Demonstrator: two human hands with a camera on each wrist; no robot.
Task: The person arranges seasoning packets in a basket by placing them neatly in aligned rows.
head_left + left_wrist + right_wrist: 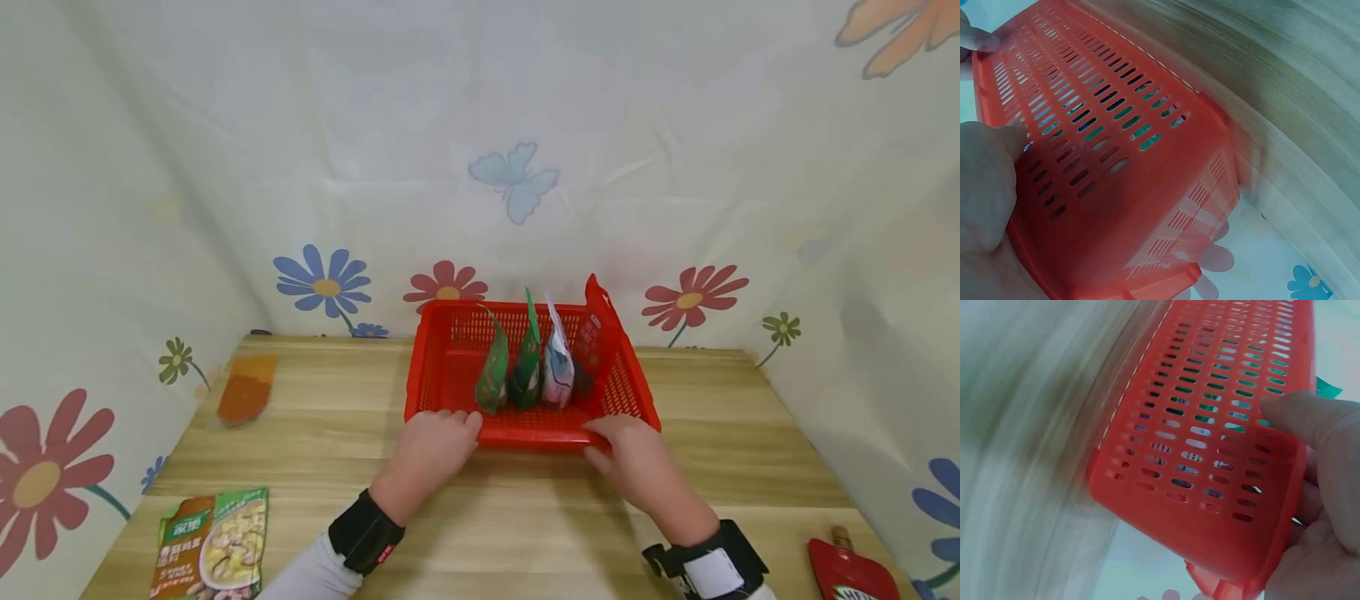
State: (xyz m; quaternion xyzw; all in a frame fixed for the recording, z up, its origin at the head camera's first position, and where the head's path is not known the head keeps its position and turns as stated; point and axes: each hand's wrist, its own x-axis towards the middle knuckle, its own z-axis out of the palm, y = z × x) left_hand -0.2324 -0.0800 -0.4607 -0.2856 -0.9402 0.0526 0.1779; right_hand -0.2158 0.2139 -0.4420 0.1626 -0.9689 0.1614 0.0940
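A red plastic basket [525,435] with slotted walls stands at the back middle of the wooden table. My left hand [438,446] grips its near rim toward the left corner, thumb against the outer wall in the left wrist view. Toward the right corner my right hand [637,458] holds the same rim, its thumb [1291,415] on the slotted side. Inside stand several upright packets: a green packet [492,371], a darker green packet [527,367], a white packet [558,367] and a red packet [600,333] leaning at the right wall.
An orange-brown pouch [246,390] lies at the table's back left. Nearer on the left is a green and brown seasoning packet [212,546]. A red spouted pouch [851,567] lies at the front right. A flowered curtain [375,167] closes off the back and sides.
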